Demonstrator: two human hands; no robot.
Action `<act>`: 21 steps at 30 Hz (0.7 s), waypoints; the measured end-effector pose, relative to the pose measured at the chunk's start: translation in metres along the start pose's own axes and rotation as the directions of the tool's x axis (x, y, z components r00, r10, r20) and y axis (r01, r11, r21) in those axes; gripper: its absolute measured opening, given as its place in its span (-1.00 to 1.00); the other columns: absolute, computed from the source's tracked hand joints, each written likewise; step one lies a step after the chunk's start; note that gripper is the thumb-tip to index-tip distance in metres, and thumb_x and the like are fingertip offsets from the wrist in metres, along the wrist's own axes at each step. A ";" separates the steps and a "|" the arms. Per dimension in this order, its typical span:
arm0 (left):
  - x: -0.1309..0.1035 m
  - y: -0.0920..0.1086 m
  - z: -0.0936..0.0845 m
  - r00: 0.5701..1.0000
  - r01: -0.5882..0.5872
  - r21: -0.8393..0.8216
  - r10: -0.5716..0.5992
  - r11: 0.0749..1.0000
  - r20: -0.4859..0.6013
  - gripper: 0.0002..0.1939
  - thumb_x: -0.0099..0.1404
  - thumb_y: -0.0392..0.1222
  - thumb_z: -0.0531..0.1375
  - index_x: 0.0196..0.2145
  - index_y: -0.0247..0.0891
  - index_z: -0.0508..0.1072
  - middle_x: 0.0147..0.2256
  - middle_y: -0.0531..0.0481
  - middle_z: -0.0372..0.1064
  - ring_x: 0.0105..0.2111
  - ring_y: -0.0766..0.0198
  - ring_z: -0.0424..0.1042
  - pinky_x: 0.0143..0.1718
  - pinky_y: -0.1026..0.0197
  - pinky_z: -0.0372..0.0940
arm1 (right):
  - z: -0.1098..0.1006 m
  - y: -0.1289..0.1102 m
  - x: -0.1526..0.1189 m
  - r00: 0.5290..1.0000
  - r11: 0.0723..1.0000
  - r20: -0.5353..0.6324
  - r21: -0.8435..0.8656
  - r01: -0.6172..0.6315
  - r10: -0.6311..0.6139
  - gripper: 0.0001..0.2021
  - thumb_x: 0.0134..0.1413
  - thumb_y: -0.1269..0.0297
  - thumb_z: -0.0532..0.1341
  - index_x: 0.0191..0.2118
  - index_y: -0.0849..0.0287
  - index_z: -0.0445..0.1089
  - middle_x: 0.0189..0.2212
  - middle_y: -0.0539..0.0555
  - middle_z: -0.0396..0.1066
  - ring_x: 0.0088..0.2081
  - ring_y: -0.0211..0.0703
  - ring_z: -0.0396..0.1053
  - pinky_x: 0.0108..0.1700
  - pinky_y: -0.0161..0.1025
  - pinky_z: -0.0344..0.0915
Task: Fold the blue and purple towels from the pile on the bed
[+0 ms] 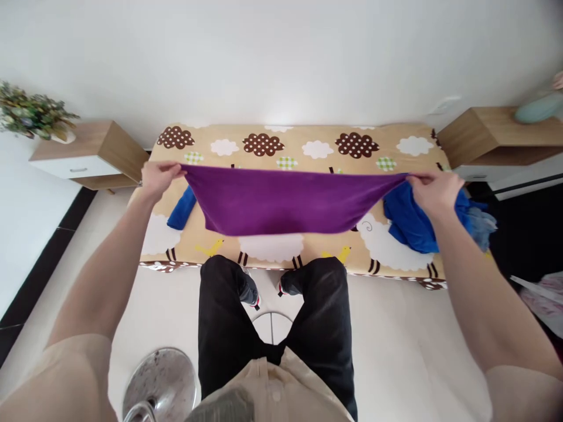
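A purple cloth (281, 202) is stretched wide between my two hands, above a bed with a sheep-and-cloud cover (272, 249). My left hand (160, 177) pinches its upper left corner. At the upper right corner, my right hand (435, 190) has its fingers closed on the fabric. The cloth's top edge is nearly straight and its lower part hangs down. Below my left hand lies a narrow folded blue cloth (182, 209) on the cover. A crumpled blue cloth pile (407, 220) lies behind my right hand, partly hidden by it, with a light blue fabric piece (481, 225) beside it.
Wooden cabinets stand at the left (105, 146) and right (477, 132) of the bed. A flower arrangement (35, 114) tops the left one, a pale vase (539, 109) the right. A round metal base (160, 384) stands on the floor by my left side.
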State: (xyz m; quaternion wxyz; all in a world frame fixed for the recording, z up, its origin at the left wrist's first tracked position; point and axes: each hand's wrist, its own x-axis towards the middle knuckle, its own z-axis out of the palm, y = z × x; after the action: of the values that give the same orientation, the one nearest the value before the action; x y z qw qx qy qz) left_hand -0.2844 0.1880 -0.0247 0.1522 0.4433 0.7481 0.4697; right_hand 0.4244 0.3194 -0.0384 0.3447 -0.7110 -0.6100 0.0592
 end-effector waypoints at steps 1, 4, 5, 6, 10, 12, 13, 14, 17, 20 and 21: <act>0.007 0.004 0.000 0.999 -0.015 -0.050 0.013 0.999 -0.038 -0.73 0.30 -0.25 0.38 -0.14 -0.56 0.61 -0.25 -0.28 0.62 -0.28 0.19 0.65 -0.05 0.04 0.58 | 0.004 0.000 0.005 0.999 0.999 -0.035 0.045 0.017 -0.015 -0.95 0.12 0.42 0.35 -0.33 0.23 0.60 -0.35 0.24 0.62 -0.20 0.05 0.59 0.20 0.12 0.33; 0.016 0.011 -0.006 0.993 -0.103 -0.154 0.093 0.983 -0.067 -0.68 0.34 -0.25 0.36 -0.07 -0.61 0.59 -0.17 -0.28 0.61 -0.22 0.26 0.63 0.07 0.05 0.54 | 0.010 0.002 0.013 0.996 0.982 -0.055 0.169 0.080 -0.071 -0.85 0.23 0.32 0.35 -0.15 0.30 0.60 -0.14 0.39 0.63 -0.14 0.07 0.64 0.11 0.08 0.47; 0.015 0.010 -0.009 0.988 -0.144 -0.151 0.135 0.978 -0.070 -0.68 0.34 -0.23 0.36 -0.07 -0.60 0.59 -0.17 -0.26 0.61 -0.20 0.27 0.62 0.09 0.05 0.53 | 0.012 0.004 0.012 0.994 0.975 -0.052 0.198 0.104 -0.096 -0.82 0.26 0.30 0.35 -0.12 0.32 0.59 -0.08 0.43 0.62 -0.12 0.08 0.64 0.09 0.06 0.51; 0.013 0.008 -0.012 0.984 -0.173 -0.136 0.164 0.975 -0.075 -0.68 0.34 -0.21 0.35 -0.07 -0.58 0.60 -0.17 -0.23 0.62 -0.20 0.27 0.62 0.10 0.05 0.52 | 0.015 0.006 0.009 0.991 0.967 -0.056 0.217 0.130 -0.121 -0.80 0.27 0.29 0.34 -0.10 0.33 0.58 -0.03 0.45 0.60 -0.09 0.08 0.64 0.09 0.04 0.53; -0.009 -0.022 -0.014 0.975 -0.213 -0.039 0.210 0.976 -0.076 -0.67 0.31 -0.17 0.33 -0.06 -0.47 0.64 -0.16 -0.15 0.64 -0.20 0.28 0.59 0.08 0.09 0.51 | 0.033 0.021 -0.018 0.982 0.950 -0.047 0.245 0.191 -0.185 -0.82 0.28 0.36 0.29 -0.08 0.31 0.57 0.05 0.38 0.59 0.00 0.00 0.63 0.12 -0.08 0.54; -0.025 -0.045 -0.007 0.980 -0.197 0.003 0.197 0.980 -0.028 -0.68 0.30 -0.15 0.32 -0.09 -0.44 0.65 -0.12 -0.16 0.64 -0.15 0.25 0.58 0.10 0.10 0.49 | 0.049 0.034 -0.036 0.980 0.943 -0.024 0.268 0.198 -0.199 -0.83 0.25 0.37 0.29 -0.10 0.29 0.58 0.04 0.33 0.60 0.00 -0.04 0.62 0.11 -0.13 0.53; -0.034 -0.057 -0.001 0.984 -0.176 0.025 0.176 0.984 0.008 -0.69 0.31 -0.15 0.30 -0.11 -0.43 0.65 -0.09 -0.17 0.63 -0.10 0.23 0.58 0.13 0.10 0.47 | 0.057 0.042 -0.045 0.980 0.940 -0.012 0.281 0.196 -0.201 -0.84 0.24 0.38 0.29 -0.12 0.29 0.58 0.03 0.32 0.61 0.00 -0.05 0.63 0.11 -0.15 0.53; -0.043 -0.070 0.005 0.988 -0.149 0.053 0.147 0.987 0.050 -0.71 0.31 -0.14 0.29 -0.12 -0.41 0.65 -0.06 -0.17 0.63 -0.06 0.22 0.58 0.17 0.09 0.44 | 0.066 0.050 -0.054 0.981 0.939 0.001 0.287 0.187 -0.196 -0.85 0.22 0.38 0.30 -0.15 0.28 0.59 0.01 0.31 0.62 -0.01 -0.04 0.63 0.12 -0.15 0.53; -0.070 -0.107 0.026 0.985 -0.059 0.181 0.028 0.982 0.171 -0.74 0.30 -0.12 0.25 -0.16 -0.29 0.66 -0.03 -0.12 0.63 0.03 0.13 0.58 0.25 0.05 0.39 | 0.095 0.077 -0.079 0.985 0.968 0.100 0.220 0.117 -0.142 -0.90 0.15 0.38 0.32 -0.25 0.24 0.61 -0.05 0.28 0.65 0.00 0.02 0.63 0.18 -0.08 0.49; -0.095 -0.145 0.047 0.968 0.004 0.318 -0.083 0.948 0.235 -0.73 0.28 -0.08 0.24 -0.19 -0.24 0.67 -0.06 -0.11 0.65 0.04 0.01 0.59 0.23 0.02 0.40 | 0.123 0.102 -0.103 0.965 0.994 0.254 0.103 0.043 -0.068 -0.91 0.11 0.37 0.31 -0.30 0.19 0.60 -0.05 0.27 0.65 0.03 0.10 0.61 0.26 0.04 0.43; -0.102 -0.157 0.054 0.959 0.020 0.359 -0.120 0.933 0.256 -0.73 0.27 -0.08 0.23 -0.21 -0.24 0.67 -0.07 -0.12 0.65 0.03 -0.01 0.59 0.22 0.02 0.40 | 0.132 0.110 -0.111 0.951 0.997 0.305 0.075 0.034 -0.055 -0.90 0.11 0.36 0.30 -0.30 0.19 0.60 -0.04 0.27 0.65 0.05 0.12 0.60 0.27 0.07 0.41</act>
State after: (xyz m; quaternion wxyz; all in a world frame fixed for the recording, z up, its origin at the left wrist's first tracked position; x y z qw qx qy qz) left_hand -0.2741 0.1104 -0.2031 0.1890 0.4968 0.8074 0.2560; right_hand 0.4211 0.2718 -0.2373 0.2713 -0.6670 -0.6696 0.1820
